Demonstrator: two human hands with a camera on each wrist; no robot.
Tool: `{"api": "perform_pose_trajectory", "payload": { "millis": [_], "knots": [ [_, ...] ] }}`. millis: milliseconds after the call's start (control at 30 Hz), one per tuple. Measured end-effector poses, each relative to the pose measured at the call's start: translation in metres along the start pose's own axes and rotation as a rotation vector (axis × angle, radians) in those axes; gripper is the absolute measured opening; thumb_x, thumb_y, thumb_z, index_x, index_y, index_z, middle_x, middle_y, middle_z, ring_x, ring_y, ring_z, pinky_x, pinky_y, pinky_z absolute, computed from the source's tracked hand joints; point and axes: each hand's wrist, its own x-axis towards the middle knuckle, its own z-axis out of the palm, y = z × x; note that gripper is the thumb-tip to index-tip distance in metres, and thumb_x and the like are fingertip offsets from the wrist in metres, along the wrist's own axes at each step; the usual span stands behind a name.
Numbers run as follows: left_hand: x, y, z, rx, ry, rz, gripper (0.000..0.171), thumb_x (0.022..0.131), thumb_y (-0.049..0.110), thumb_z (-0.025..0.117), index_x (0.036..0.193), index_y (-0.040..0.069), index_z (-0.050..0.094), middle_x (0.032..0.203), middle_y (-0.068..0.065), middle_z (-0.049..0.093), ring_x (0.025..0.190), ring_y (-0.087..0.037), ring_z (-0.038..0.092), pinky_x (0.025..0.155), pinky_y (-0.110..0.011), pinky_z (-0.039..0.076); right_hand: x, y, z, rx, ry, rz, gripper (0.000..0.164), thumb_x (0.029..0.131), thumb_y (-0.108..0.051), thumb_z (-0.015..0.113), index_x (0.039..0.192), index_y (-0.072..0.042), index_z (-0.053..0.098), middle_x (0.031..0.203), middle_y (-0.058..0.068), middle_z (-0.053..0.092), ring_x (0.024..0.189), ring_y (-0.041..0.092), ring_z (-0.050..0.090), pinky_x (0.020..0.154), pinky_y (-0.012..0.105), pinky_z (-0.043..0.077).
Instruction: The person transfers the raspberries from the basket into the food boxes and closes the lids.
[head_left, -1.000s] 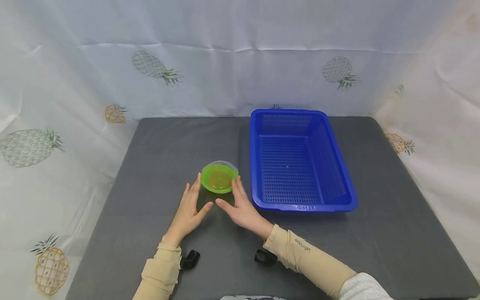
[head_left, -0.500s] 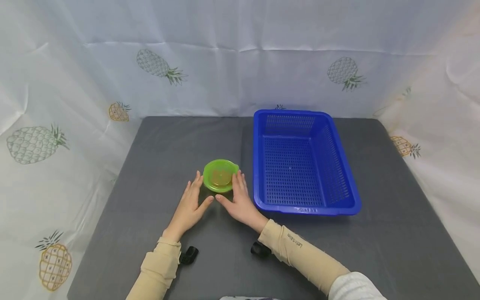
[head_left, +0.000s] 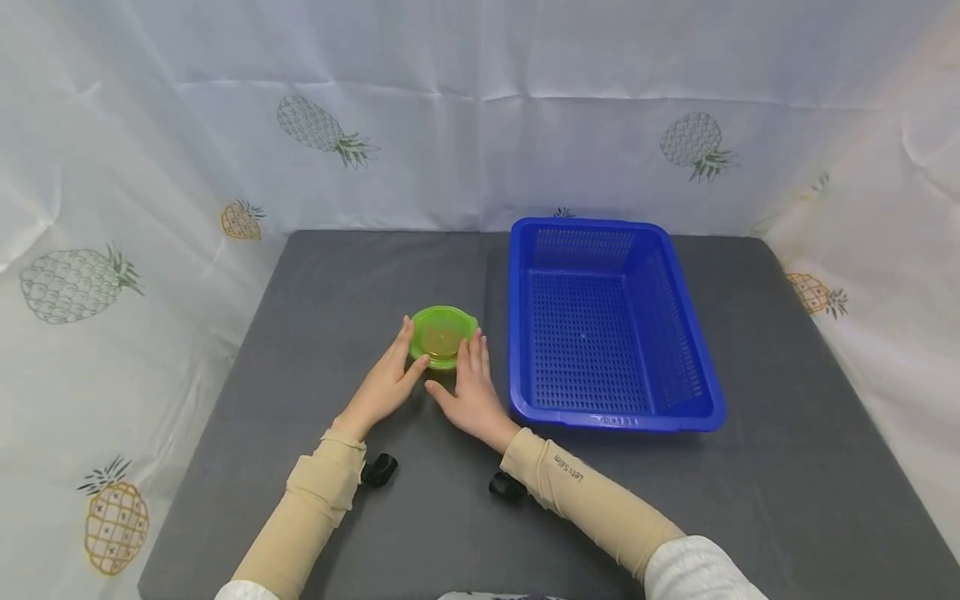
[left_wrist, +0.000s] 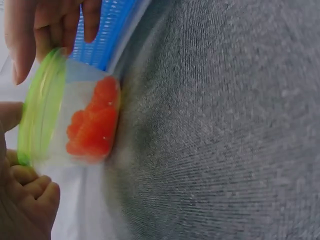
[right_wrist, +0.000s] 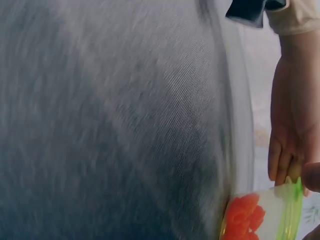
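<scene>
A round clear plastic tub [left_wrist: 82, 100] with a green lid [head_left: 442, 332] stands on the dark grey table. Orange-red lumpy pieces [left_wrist: 95, 127] show through its wall. My left hand [head_left: 381, 387] holds the lidded tub from the left, thumb at the near edge of the lid and fingers along the side, some of them curled at the rim in the left wrist view. From the right, my right hand [head_left: 474, 398] touches the tub with nearly straight fingers, its thumb apart from the lid. Dark blurred parts of this hand edge into the right wrist view.
Right of the tub stands a deep blue plastic basket [head_left: 617, 421] with slotted walls. Pineapple-print white cloth [head_left: 465, 158] hangs around the grey table [head_left: 352, 283]. Black camera mounts [head_left: 380, 471] sit at both wrists.
A clear rim showed past the lid's far side one second ago; now the lid covers it. Both hands and the tub lie slightly farther forward, and the left thumb has moved up to the lid.
</scene>
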Motion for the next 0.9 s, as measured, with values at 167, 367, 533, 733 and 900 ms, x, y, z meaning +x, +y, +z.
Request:
{"api": "perform_pose_trajectory", "payload": {
  "millis": [167, 367, 533, 733, 900],
  "knots": [
    [0.004, -0.001, 0.003, -0.018, 0.003, -0.001, 0.072, 0.099, 0.034, 0.043, 0.149, 0.002, 0.002, 0.156, -0.021, 0.002, 0.143, -0.037, 0.014, 0.112, -0.055, 0.023, 0.006, 0.005, 0.001, -0.039, 0.07, -0.038, 0.083, 0.094, -0.043, 0.049, 0.145, 0.01, 0.009, 0.154, 0.025, -0.009, 0.144, 0.039, -0.007, 0.115, 0.055, 0.016],
    [0.01, -0.002, 0.005, -0.018, 0.013, -0.006, 0.072, 0.1, 0.034, 0.04, 0.148, 0.001, -0.001, 0.156, -0.022, -0.003, 0.144, -0.037, 0.011, 0.113, -0.055, 0.022, 0.014, 0.006, 0.004, -0.096, 0.091, -0.036, 0.085, 0.093, -0.045, 0.049, 0.145, 0.009, 0.009, 0.155, 0.025, -0.008, 0.145, 0.038, -0.005, 0.116, 0.051, 0.017],
    [0.013, 0.0, 0.006, -0.035, 0.007, -0.04, 0.069, 0.1, 0.032, 0.038, 0.148, 0.002, -0.002, 0.156, -0.02, -0.006, 0.144, -0.036, 0.008, 0.113, -0.055, 0.021, 0.016, 0.006, 0.004, -0.142, 0.081, -0.033, 0.086, 0.092, -0.044, 0.052, 0.146, 0.008, 0.009, 0.155, 0.024, -0.007, 0.145, 0.038, -0.004, 0.115, 0.051, 0.019],
    [0.014, 0.001, 0.007, -0.034, 0.012, -0.034, 0.069, 0.101, 0.031, 0.038, 0.148, 0.002, -0.002, 0.156, -0.021, -0.007, 0.144, -0.037, 0.009, 0.113, -0.056, 0.022, 0.016, 0.008, 0.003, -0.155, 0.089, -0.032, 0.087, 0.09, -0.042, 0.056, 0.146, 0.006, 0.009, 0.156, 0.022, -0.006, 0.145, 0.038, -0.002, 0.113, 0.055, 0.023],
    [0.014, 0.001, 0.008, -0.036, 0.007, -0.039, 0.069, 0.101, 0.032, 0.036, 0.148, 0.003, -0.005, 0.156, -0.021, -0.009, 0.144, -0.037, 0.007, 0.113, -0.056, 0.02, 0.016, 0.008, 0.003, -0.15, 0.084, -0.043, 0.089, 0.09, -0.041, 0.057, 0.146, 0.007, 0.008, 0.155, 0.024, -0.008, 0.145, 0.039, -0.003, 0.114, 0.054, 0.021]
  ]
}}
